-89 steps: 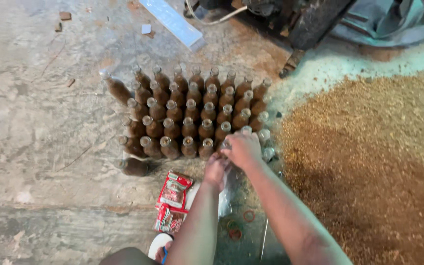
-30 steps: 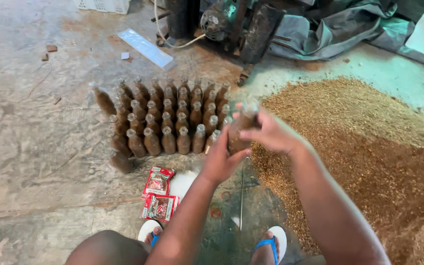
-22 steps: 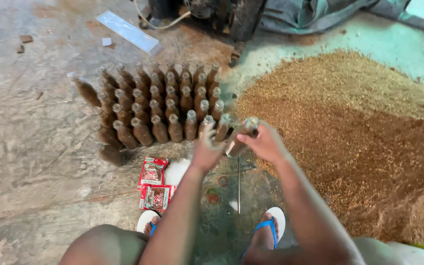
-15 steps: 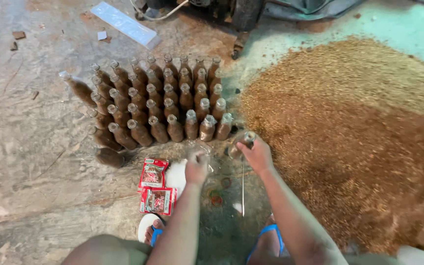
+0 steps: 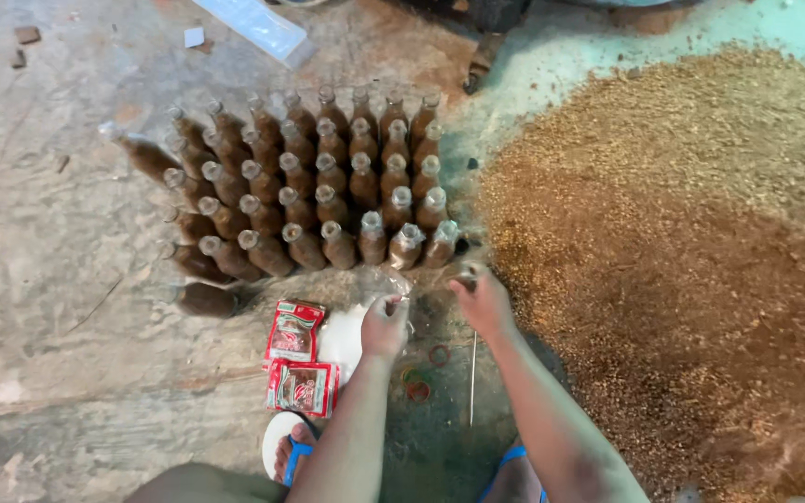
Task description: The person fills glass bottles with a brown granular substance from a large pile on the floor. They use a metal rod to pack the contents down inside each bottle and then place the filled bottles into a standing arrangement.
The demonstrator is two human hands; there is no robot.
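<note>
Left hand (image 5: 384,326) pinches a clear plastic sheet (image 5: 379,284) near the front bottle row; right hand (image 5: 483,296) closed on sth small, can't tell what. Approx 40 brown bottles (image 5: 309,177) w/ 2 lying flat. 2 red packets (image 5: 295,359), 2 rubber bands (image 5: 426,373), 1 thin stick (image 5: 472,377), sawdust heap (image 5: 682,251) right.

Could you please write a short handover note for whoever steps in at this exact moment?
Left hand: pinching a clear plastic bag low over the floor.
Right hand: closed on something small beside the bottle rows; I cannot tell what.
Done: many rows of filled, capped brown bottles stand together; a couple lie on their side at the left.
Nearby: sawdust-like heap, two red packets, rubber bands, thin stick.
Left: cannot tell from here.
</note>
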